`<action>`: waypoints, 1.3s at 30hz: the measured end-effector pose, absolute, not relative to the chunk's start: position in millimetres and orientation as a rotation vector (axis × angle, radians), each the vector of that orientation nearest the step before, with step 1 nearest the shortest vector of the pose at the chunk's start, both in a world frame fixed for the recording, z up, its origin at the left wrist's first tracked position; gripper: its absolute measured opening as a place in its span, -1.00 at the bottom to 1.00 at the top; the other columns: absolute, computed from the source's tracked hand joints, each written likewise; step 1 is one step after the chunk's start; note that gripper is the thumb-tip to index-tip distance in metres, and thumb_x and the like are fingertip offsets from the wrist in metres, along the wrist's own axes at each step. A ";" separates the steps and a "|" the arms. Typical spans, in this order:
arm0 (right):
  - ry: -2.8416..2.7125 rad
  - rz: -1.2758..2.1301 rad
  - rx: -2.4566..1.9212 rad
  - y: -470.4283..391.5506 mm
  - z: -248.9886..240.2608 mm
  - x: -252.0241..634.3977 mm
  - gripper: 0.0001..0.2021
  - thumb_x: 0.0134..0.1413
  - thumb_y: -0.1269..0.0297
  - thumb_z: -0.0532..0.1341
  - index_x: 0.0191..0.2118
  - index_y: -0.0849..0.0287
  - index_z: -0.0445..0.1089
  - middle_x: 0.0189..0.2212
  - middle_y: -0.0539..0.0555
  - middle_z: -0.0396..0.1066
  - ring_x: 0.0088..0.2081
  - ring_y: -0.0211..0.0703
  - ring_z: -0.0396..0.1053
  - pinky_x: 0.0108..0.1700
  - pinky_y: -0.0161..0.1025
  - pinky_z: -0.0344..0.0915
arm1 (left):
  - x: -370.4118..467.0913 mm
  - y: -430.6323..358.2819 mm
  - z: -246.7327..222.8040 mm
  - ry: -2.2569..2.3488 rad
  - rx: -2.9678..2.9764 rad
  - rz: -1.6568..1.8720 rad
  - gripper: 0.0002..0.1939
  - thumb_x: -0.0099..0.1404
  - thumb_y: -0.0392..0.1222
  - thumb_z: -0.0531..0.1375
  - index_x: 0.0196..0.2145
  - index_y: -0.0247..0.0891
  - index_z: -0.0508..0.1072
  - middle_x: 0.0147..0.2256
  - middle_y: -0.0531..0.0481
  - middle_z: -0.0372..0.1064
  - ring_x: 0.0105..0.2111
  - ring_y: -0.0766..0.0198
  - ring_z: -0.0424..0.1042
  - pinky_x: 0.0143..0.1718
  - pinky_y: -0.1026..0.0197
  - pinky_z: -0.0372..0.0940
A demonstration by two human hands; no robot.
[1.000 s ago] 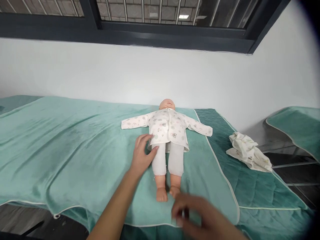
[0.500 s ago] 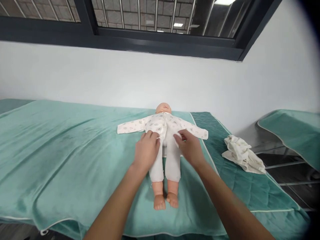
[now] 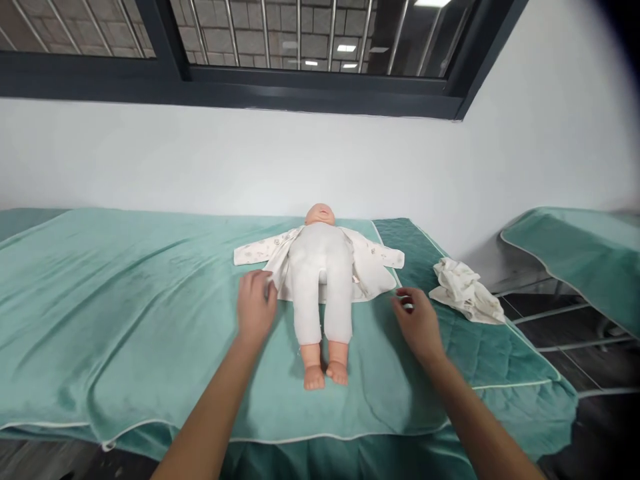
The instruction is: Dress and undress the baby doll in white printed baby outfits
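A doll (image 3: pixel 323 257) with a white cloth body lies on its back on a green sheet (image 3: pixel 150 320), head toward the wall, bare feet toward me. Its arms are in the sleeves of a small patterned white shirt (image 3: pixel 373 270), whose front lies spread open to both sides. My left hand (image 3: pixel 256 303) is at the shirt's lower left edge, thumb and fingers curled close on it. To the right of the shirt's other edge, my right hand (image 3: pixel 415 320) hovers with fingers curled and a gap between thumb and fingers, holding nothing visible.
A crumpled white cloth (image 3: pixel 465 290) lies on the darker green quilted cover (image 3: pixel 485 360) at the right. Beyond it are a metal bed frame (image 3: pixel 560 320) and another green sheet. A white wall and a dark-framed window stand behind the bed.
The shirt's front has gone from lying over the doll's torso to spread out on both sides. My hands have moved apart, away from the doll's middle. The camera view has shifted slightly.
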State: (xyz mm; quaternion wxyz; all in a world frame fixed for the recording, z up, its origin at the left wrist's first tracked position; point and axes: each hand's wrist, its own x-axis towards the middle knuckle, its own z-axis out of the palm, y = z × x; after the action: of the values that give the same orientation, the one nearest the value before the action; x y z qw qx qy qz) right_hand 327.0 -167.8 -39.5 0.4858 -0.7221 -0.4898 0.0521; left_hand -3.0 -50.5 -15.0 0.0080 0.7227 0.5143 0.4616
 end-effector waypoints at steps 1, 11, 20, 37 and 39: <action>-1.330 0.037 -1.728 -166.5 -38.5 317.4 -0.76 0.18 0.22 0.15 -0.09 0.21 0.37 -0.14 0.21 0.42 -0.14 -0.03 0.39 -0.15 -0.11 0.36 | 1.2 -53.4 -13.7 1.514 2.474 1.305 -0.79 0.34 -0.27 0.05 -0.10 -0.20 0.40 -0.08 -0.15 0.39 -0.06 0.04 0.34 -0.05 -0.01 0.21; -1.872 -0.289 -1.869 -168.0 -30.5 283.6 -0.74 0.32 0.36 0.04 -0.01 0.11 0.41 -0.02 0.12 0.46 0.02 0.02 0.29 0.01 -0.08 0.15 | 5.2 -52.3 -11.1 1.398 2.864 0.812 -0.77 0.37 -0.17 0.05 -0.41 -0.17 0.42 -0.36 -0.08 0.46 -0.24 0.04 0.36 -0.21 0.02 0.11; -2.046 -0.338 -1.842 -172.2 -13.9 310.2 -0.67 0.25 0.37 0.09 0.11 0.12 0.34 0.09 0.16 0.37 0.11 0.01 0.26 0.10 -0.08 0.16 | 2.7 -55.6 -9.8 1.326 2.823 0.946 -0.76 0.39 -0.17 0.04 -0.43 -0.19 0.38 -0.41 -0.04 0.41 -0.28 0.11 0.32 -0.23 0.08 0.12; -1.526 0.422 -2.198 -186.9 88.8 409.7 -0.48 0.11 -0.12 0.19 0.02 0.21 0.35 -0.16 0.25 0.51 -0.17 0.10 0.46 -0.17 -0.11 0.33 | 13.1 -100.4 31.1 1.065 2.175 0.854 -0.77 0.38 -0.07 0.06 -0.34 -0.21 0.43 -0.27 0.00 0.44 -0.19 0.18 0.38 -0.09 0.13 0.23; -1.456 0.838 -1.768 -190.4 121.2 374.3 -0.49 0.13 -0.14 0.19 0.03 0.14 0.39 -0.13 0.18 0.53 -0.18 0.05 0.49 -0.21 -0.15 0.38 | 19.2 -111.5 52.9 1.050 2.145 0.827 -0.79 0.36 -0.08 0.08 -0.29 -0.20 0.45 -0.21 -0.01 0.45 -0.14 0.16 0.39 -0.04 0.10 0.23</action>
State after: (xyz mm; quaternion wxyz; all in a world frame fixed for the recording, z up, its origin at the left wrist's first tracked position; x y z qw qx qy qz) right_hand 374.3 -190.4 121.2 0.3439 -0.6807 -0.5605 0.3227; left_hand 19.2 -111.5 52.9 0.3021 0.8090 0.3961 0.3120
